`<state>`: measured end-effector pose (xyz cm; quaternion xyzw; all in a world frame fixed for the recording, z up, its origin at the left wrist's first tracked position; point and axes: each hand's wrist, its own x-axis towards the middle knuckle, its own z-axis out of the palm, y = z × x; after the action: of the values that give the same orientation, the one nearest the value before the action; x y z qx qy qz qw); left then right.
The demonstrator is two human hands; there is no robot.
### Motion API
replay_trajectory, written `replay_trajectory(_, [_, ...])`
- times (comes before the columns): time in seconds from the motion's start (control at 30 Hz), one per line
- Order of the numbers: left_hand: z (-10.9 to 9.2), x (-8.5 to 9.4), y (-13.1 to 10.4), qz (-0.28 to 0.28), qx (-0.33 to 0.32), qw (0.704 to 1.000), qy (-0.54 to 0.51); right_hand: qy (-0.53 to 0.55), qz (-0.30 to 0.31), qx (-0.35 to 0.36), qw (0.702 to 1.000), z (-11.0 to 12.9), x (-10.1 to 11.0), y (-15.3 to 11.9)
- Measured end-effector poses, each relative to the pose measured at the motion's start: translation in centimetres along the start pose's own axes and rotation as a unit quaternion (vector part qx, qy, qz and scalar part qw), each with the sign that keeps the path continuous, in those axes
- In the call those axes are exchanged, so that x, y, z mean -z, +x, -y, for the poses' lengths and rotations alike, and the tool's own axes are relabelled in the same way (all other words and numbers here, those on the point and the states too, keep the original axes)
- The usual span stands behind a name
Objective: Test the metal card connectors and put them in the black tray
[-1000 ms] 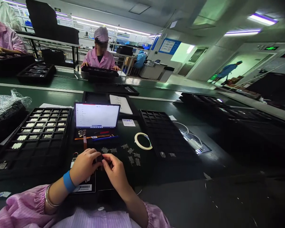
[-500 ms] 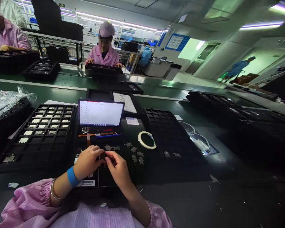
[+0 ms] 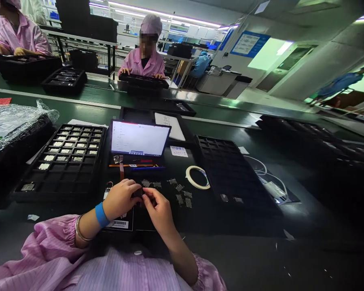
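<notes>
My left hand [image 3: 121, 198], with a blue wristband and a metal bangle behind it, is closed on a small dark flat part [image 3: 138, 193]. From the other side my right hand [image 3: 159, 208] pinches the same part at its edge. My fingers cover most of it, so its exact kind is hidden. Just beyond the hands lie several small metallic modules [image 3: 179, 187], loose on the dark mat. Partly under my left hand is a black panel with a barcode label [image 3: 120, 224]. An orange flat cable [image 3: 121, 171] runs toward a lit display screen [image 3: 139, 138].
To the left stands a black compartment tray [image 3: 69, 173] with rows of small modules. At right is another black tray [image 3: 230, 173] holding two pieces. A tape roll [image 3: 197, 178] lies between. A bubble-wrapped stack [image 3: 15, 125] sits far left. Across the belt a co-worker [image 3: 147, 60] handles a tray.
The whole view has shifted, so things appear farther right and slightly higher. Both hands stay together on the small dark part, with little visible change in their grip.
</notes>
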<state>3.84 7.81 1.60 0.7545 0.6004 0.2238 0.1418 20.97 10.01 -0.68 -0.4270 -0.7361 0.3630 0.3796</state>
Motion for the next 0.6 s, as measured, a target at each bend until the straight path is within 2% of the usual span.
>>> replay_trajectory(0.17, [-0.4, 0.3, -0.8, -0.015, -0.004, 1.000, 0.003, 0.000, -0.002, -0.005, 1.000, 0.2, 0.0, 0.1])
replay_trajectory(0.3, [-0.7, 0.4, -3.7, -0.082, 0.007, 0.995, 0.049, -0.012, 0.004, -0.010, 1.000, 0.2, 0.2, 0.0])
replay_trajectory(0.4, [-0.3, 0.0, -6.1, -0.108, 0.016, 0.992, 0.056, -0.047, 0.024, 0.009, 0.999, 0.3, 0.7, 0.0])
replay_trajectory(0.5, [0.4, -0.7, -7.7, -0.114, -0.003, 0.993, 0.045, -0.114, 0.060, 0.097, 0.987, 0.3, 1.3, 0.5])
replay_trajectory(0.6, [0.9, -1.2, -8.1, -0.117, -0.011, 0.992, 0.039, -0.198, 0.134, 0.211, 0.948, 0.5, 1.7, 1.5])
